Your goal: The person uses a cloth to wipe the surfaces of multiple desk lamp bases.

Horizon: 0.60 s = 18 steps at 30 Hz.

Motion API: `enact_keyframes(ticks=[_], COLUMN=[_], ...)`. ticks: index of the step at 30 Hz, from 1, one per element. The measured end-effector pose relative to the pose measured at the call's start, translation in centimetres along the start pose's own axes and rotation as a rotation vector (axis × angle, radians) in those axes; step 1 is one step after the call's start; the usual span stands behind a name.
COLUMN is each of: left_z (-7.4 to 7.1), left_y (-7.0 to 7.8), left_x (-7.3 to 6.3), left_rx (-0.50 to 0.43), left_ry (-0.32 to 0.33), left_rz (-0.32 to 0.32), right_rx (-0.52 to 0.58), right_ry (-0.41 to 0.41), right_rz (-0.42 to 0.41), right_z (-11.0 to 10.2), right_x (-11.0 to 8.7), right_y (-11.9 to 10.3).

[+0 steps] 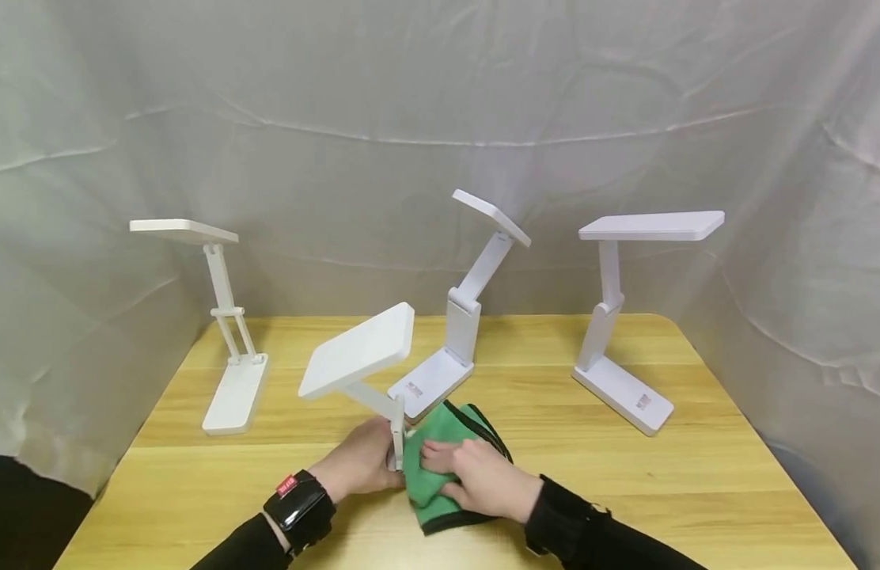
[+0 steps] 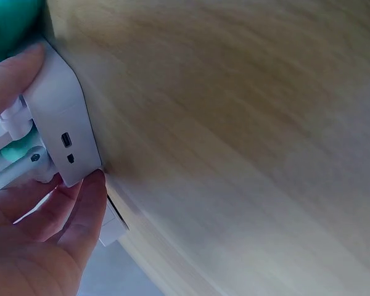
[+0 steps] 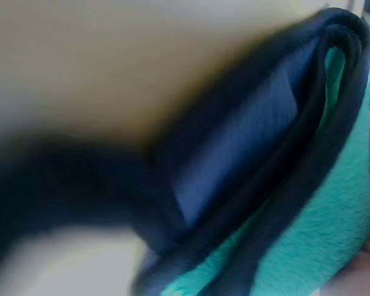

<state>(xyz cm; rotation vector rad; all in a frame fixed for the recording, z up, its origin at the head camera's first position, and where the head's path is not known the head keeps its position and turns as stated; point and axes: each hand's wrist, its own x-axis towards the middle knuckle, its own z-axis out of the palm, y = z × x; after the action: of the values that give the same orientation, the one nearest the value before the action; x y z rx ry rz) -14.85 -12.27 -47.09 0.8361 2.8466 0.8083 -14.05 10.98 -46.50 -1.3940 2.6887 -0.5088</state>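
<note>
A white folding desk lamp [image 1: 358, 348] stands near the front of the table, its flat head raised and tilted. Its base [image 2: 61, 117], with two small sockets in the end face, sits between the thumb and fingers of my left hand [image 1: 365, 459]. My right hand [image 1: 486, 479] holds a folded green cloth [image 1: 450, 423] with black edging against the right side of this lamp. Up close in the right wrist view, the cloth [image 3: 314, 228] shows its fleecy face and a dark trim, and only a bit of the hand appears at the edge.
Three more white desk lamps stand unfolded: one at the left [image 1: 237, 392], one just behind the cloth [image 1: 463, 324], one at the right [image 1: 621, 388]. The wooden table [image 1: 661, 491] is enclosed by a grey curtain [image 1: 383, 182] at the back and sides.
</note>
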Motion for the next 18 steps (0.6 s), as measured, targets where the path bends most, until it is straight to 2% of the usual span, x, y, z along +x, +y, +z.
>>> enact_keyframes(ticks=[3, 6, 10, 14, 16, 18], left_z=[-0.1, -0.2, -0.2, -0.1, 0.0, 0.0], left_y=[0.0, 0.2, 0.2, 0.1, 0.0, 0.0], left_x=[0.0, 0.1, 0.1, 0.2, 0.2, 0.2], left_rx=[-0.015, -0.010, -0.028, -0.030, -0.025, -0.022], left_ry=[-0.016, -0.035, -0.040, -0.015, -0.004, -0.006], left_rz=[-0.040, -0.052, -0.065, -0.029, -0.012, -0.011], right_rx=[0.037, 0.063, 0.040, -0.021, -0.036, -0.025], right_ry=[0.018, 0.046, 0.045, 0.029, 0.024, 0.015], right_rz=[-0.012, 0.034, 0.087, 0.046, 0.015, -0.008], right_z=[-0.2, -0.7, -1.2, -0.5, 0.0, 0.2], right_x=[-1.7, -2.7, -1.4, 0.7, 0.7, 0.0], right_y=[0.9, 2.3, 2.7, 1.3, 0.6, 0.2])
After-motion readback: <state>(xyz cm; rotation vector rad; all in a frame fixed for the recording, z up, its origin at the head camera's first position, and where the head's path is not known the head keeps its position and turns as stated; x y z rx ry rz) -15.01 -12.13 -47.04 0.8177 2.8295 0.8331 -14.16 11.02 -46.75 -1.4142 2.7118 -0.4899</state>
